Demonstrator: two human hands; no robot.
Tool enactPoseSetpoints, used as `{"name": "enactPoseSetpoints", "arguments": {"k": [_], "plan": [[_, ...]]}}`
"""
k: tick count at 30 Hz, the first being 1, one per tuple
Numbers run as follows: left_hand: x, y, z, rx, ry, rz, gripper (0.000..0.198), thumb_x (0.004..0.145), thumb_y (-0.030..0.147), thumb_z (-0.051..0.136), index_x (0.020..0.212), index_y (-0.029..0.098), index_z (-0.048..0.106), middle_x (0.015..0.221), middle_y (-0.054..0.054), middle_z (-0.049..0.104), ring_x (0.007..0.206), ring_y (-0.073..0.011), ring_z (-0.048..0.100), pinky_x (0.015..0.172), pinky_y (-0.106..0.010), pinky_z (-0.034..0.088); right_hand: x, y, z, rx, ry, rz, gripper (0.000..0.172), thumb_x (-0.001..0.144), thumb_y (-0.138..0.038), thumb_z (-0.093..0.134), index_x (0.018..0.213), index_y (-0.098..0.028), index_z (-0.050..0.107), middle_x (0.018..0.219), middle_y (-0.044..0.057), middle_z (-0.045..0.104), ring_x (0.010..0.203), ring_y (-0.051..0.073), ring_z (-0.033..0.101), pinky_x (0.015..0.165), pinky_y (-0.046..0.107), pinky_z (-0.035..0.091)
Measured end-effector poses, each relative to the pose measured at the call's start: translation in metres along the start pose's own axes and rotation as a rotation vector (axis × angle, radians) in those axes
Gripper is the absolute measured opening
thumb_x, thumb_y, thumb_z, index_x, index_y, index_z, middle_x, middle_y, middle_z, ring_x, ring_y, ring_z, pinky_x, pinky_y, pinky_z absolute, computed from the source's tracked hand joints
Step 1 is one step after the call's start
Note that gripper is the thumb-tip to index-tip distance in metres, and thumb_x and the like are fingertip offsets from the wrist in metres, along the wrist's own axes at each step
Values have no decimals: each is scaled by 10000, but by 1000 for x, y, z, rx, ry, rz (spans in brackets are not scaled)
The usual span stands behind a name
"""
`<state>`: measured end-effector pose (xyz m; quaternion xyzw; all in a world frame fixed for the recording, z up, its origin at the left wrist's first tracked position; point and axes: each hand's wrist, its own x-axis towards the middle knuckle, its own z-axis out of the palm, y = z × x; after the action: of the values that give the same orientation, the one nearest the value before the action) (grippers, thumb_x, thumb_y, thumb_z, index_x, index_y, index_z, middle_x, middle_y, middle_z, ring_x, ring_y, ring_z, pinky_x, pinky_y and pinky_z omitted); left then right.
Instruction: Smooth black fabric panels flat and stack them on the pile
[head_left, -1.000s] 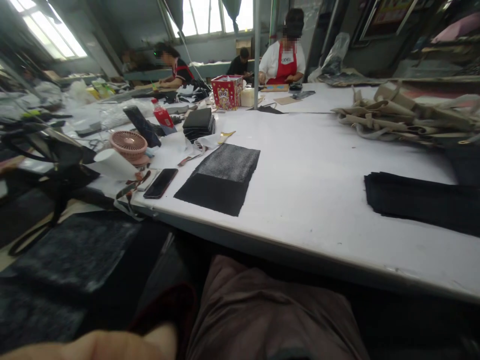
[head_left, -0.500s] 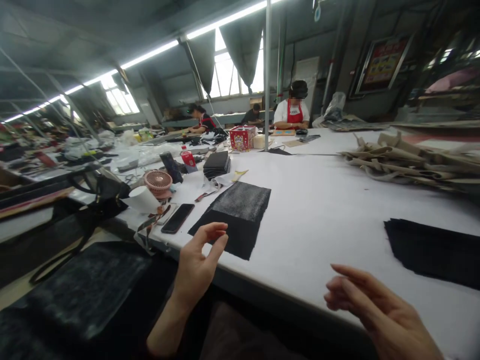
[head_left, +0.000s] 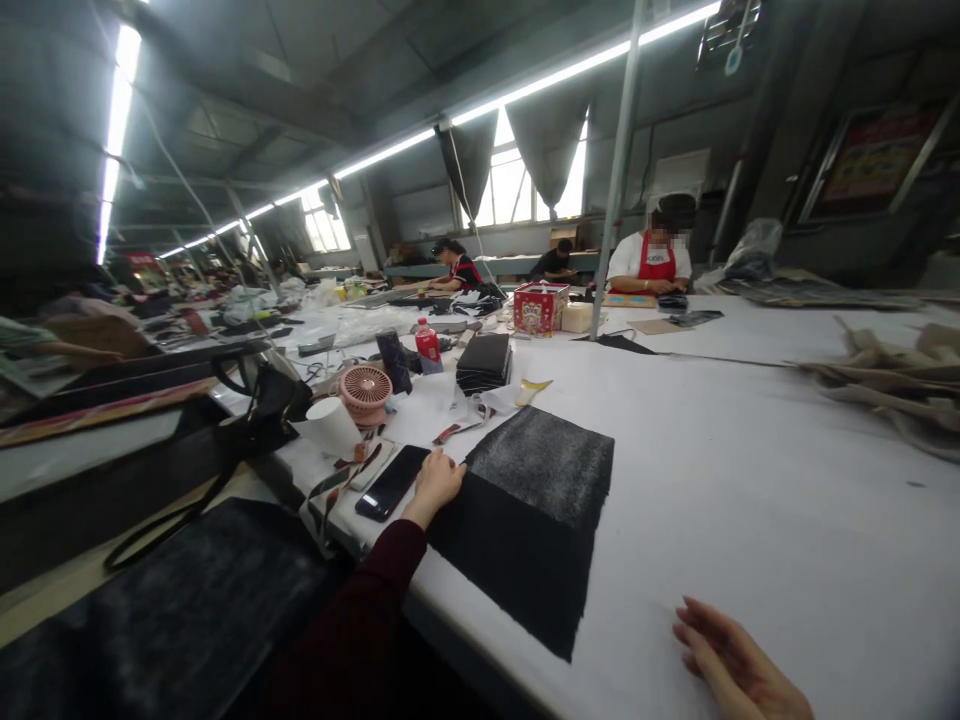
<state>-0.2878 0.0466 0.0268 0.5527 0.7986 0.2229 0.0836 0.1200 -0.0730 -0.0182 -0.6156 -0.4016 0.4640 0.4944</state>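
A black fabric piece (head_left: 517,560) with a speckled grey upper part lies flat on the white-topped table (head_left: 720,480). My left hand (head_left: 441,480) is at its left edge, fingers bent and pressed together on the fabric's border. Just left of that hand lies a dark phone (head_left: 391,484). Over the white surface at lower right, my right hand (head_left: 731,650) is open with loosely curved fingers and nothing in them. Some bare tabletop lies between it and the fabric.
Behind the phone stand a pink fan (head_left: 365,392), a white roll (head_left: 332,428), a red-labelled bottle (head_left: 428,347) and a stack of black pieces (head_left: 484,362). Beige material (head_left: 892,375) is heaped at right. A pole (head_left: 616,170) rises from the table; a co-worker (head_left: 651,258) sits beyond.
My left hand has reached forward from above the near table edge to the fabric's left border. My right hand stays empty. The view has swung left, shifting the scene rightward.
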Motion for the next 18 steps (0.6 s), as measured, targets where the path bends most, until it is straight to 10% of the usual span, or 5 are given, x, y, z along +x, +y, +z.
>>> {"name": "enactPoseSetpoints", "arguments": {"k": [9,13,18], "plan": [[6,-6,10,-110,-32,-37,245,906,384,608,1007,161,625,1001,-94,685,993,-230,642,885,-330,460,30,-31,91,49,-213,-4,756,658,-552,746,1289,-187,545,1273,143,611,888,281,707,651,360,606],[1,-9,9,-206,-59,-63,284,866,335,638,1089,161,613,921,-75,712,876,-215,680,738,-259,476,36,-30,101,-154,-245,-13,710,710,-596,668,1284,-199,542,963,46,698,475,151,613,515,320,533],[-21,-20,-3,-263,-105,-47,259,857,290,644,1080,159,632,842,-40,715,751,-186,686,655,-239,489,14,-21,100,-115,-309,-35,630,750,-602,627,1218,-182,582,627,-40,600,445,157,574,465,283,481]]}}
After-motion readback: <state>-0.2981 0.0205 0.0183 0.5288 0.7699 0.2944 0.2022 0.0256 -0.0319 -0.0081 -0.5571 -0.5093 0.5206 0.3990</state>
